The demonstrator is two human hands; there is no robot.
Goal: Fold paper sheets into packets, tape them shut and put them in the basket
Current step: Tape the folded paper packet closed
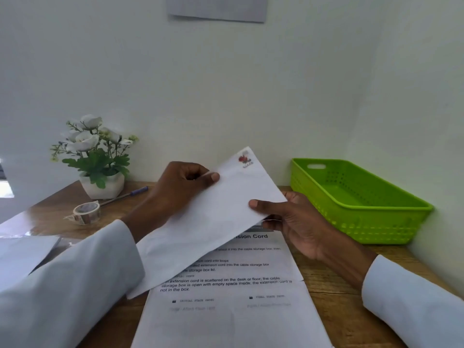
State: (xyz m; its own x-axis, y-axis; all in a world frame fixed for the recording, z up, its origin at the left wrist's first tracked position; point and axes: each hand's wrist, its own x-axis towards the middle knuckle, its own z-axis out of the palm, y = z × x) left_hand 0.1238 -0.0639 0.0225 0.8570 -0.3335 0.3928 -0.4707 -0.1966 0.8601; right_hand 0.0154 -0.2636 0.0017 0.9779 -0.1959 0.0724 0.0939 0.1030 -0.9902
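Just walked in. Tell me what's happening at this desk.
A person holds a folded white sheet above the desk, left hand pinching its upper edge, right hand gripping its right edge. A printed sheet lies beneath. The tape roll sits untouched at left; the green basket looks empty.

The shallow green perforated plastic basket (356, 199) stands open-topped at the right of the wooden desk (324, 280), hard against the wall — reachable from above or from the left. At far left, a white potted flower plant (100, 159), clear tape roll (86, 212) and purple-capped pen (125, 194) crowd the desk — bare wood lies between them and the printed sheet (231, 310).
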